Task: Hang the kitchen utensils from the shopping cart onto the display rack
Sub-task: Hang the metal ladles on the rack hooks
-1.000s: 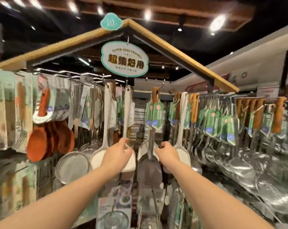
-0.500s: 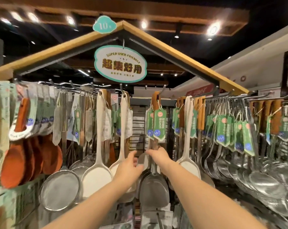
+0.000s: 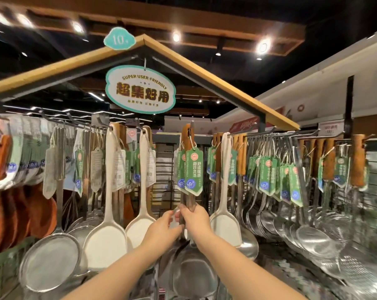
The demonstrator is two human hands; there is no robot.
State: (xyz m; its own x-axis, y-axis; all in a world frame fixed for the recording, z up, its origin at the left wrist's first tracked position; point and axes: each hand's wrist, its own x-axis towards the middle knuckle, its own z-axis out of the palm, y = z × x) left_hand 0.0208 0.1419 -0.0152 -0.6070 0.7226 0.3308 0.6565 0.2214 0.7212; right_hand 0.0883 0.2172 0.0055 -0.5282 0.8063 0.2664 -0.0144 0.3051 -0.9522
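A steel spatula (image 3: pixel 194 271) with a wooden handle and green tags (image 3: pixel 193 175) hangs from the centre hook (image 3: pixel 190 128) of the display rack (image 3: pixel 276 135). My right hand (image 3: pixel 195 215) grips its metal shaft just below the tags. My left hand (image 3: pixel 163 228) reaches in from the left, fingers on the same shaft beside my right hand. The shopping cart is out of view.
White spatulas (image 3: pixel 106 239) hang left of centre, another white spatula (image 3: pixel 225 224) hangs right. Steel ladles and skimmers (image 3: pixel 313 237) crowd the right hooks. Wire strainers (image 3: pixel 50 263) and orange wooden spoons (image 3: pixel 1 208) fill the left. An oval sign (image 3: pixel 140 92) hangs overhead.
Both hands rose and came together on the steel spatula's shaft. My left hand left the white spatula. The view tilted upward and moved closer.
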